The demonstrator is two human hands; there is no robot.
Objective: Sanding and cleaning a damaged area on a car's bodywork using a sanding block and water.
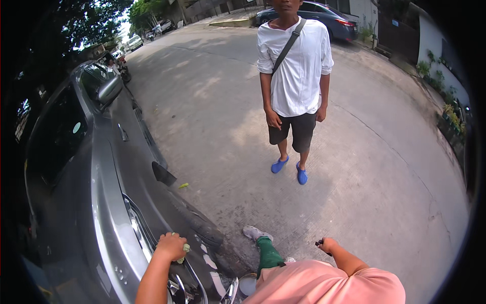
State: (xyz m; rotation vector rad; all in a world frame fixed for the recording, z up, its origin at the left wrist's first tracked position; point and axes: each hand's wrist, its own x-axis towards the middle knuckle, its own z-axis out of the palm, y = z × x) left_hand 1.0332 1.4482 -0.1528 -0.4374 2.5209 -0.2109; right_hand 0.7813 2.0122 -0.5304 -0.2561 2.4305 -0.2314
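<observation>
My left hand (pixel 171 247) is closed around a pale green cloth (pixel 185 252), partly hidden under the fingers. It rests against the front corner of a dark grey car (pixel 109 167), beside the headlight (pixel 136 218). Whitish patches (pixel 209 261) mark the bodywork just to its right. Out over the pavement, my right hand (pixel 329 245) is closed on a small dark object (pixel 319 243) too small to name.
A person in a white shirt (pixel 296 76) stands facing me on the concrete road (pixel 223 167). By my foot is a bucket (pixel 247 285). The car's side mirror (pixel 110 90) juts out. Another dark car (pixel 329 20) is parked at the back.
</observation>
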